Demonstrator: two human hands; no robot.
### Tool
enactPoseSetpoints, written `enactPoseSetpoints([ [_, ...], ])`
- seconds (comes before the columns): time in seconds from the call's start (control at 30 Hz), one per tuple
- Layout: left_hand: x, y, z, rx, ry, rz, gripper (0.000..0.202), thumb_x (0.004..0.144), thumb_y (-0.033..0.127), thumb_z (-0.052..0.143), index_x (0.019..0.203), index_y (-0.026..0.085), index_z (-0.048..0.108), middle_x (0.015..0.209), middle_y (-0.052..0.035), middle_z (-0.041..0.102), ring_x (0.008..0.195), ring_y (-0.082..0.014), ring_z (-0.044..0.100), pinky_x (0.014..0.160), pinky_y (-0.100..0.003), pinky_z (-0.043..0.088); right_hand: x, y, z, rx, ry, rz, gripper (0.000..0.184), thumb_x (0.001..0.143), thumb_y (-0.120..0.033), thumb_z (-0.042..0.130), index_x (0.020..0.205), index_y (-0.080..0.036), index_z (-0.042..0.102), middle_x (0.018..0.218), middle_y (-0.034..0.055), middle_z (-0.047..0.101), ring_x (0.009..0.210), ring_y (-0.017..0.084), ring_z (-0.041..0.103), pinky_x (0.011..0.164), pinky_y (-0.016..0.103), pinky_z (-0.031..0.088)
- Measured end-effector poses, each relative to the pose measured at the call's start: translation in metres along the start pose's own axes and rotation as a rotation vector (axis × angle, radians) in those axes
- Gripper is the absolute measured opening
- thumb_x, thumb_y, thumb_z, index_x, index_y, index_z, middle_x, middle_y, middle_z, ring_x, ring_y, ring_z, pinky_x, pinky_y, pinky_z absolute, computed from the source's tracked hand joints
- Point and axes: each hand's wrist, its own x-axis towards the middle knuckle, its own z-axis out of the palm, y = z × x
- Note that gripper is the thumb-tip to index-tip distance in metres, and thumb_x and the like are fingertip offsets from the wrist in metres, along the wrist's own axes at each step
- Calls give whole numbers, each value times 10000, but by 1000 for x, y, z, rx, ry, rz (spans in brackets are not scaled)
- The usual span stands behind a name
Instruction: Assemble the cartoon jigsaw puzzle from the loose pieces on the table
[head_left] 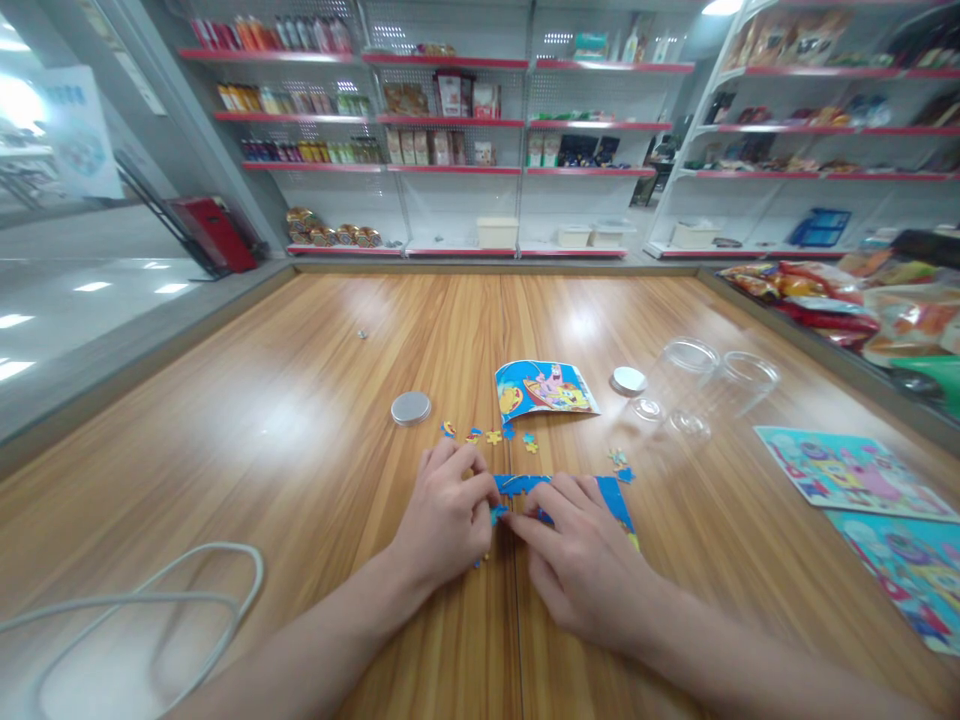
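Note:
A partly assembled jigsaw puzzle (611,492) lies flat on the table, mostly blue, and my hands cover much of it. At its left side, my left hand (450,510) is closed, its thumb and fingers pinching a small blue jigsaw piece (498,512). My right hand (577,545) rests over the puzzle with its fingers bent, and its fingertips meet the same piece. Behind the hands, loose pieces such as a yellow one (493,437) and a blue and yellow one (530,443) lie in a row. A cartoon picture card (547,388), slightly curled, lies beyond them.
A silver lid (411,408) lies left of the card. To the right are another lid (628,380) and two clear plastic jars (686,365). Cartoon sheets (855,470) lie far right. A pale cable (255,570) loops at front left. Snack bags (817,300) border the table.

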Motion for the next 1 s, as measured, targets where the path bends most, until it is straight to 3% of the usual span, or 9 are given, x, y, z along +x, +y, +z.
enactPoseSetpoints([
  [0.33, 0, 1, -1, -117, 3, 104, 242, 761, -6, 520, 635, 165, 636, 766, -51, 574, 817, -200, 476, 753, -384, 439, 1, 2, 2, -10, 85, 53, 157, 953, -222, 551, 857, -196, 672, 871, 49, 589, 882, 215, 493, 775, 373, 307],
  [0.47, 2, -2, 0, -89, 74, 23, 291, 799, -7, 507, 819, 180, 729, 917, -70, 634, 897, -222, 498, 818, -415, 469, 2, 3, 4, 3, 122, 83, 120, 949, -307, 616, 903, -215, 677, 895, 38, 603, 879, 211, 500, 790, 369, 316],
  [0.57, 4, -4, 2, -87, 12, 15, 331, 814, 1, 521, 930, 205, 755, 980, -65, 657, 950, -237, 505, 853, -428, 478, 1, 3, 4, 3, 113, 98, 139, 932, -359, 652, 933, -222, 675, 929, 37, 611, 895, 218, 502, 795, 370, 319],
  [0.77, 4, 1, 1, -172, -54, 62, 286, 821, 16, 543, 913, 185, 754, 933, -77, 651, 938, -235, 512, 825, -411, 494, 0, 3, 6, -23, 107, 82, 202, 940, -388, 639, 855, -209, 672, 924, 51, 614, 908, 226, 504, 806, 378, 320],
  [1.0, 4, 2, 0, -233, -87, 124, 332, 803, -17, 524, 916, 183, 763, 908, -77, 659, 934, -234, 506, 813, -415, 495, 1, 1, 5, -49, 124, 74, 171, 913, -390, 680, 931, -221, 693, 897, 44, 603, 890, 222, 497, 783, 370, 308],
])
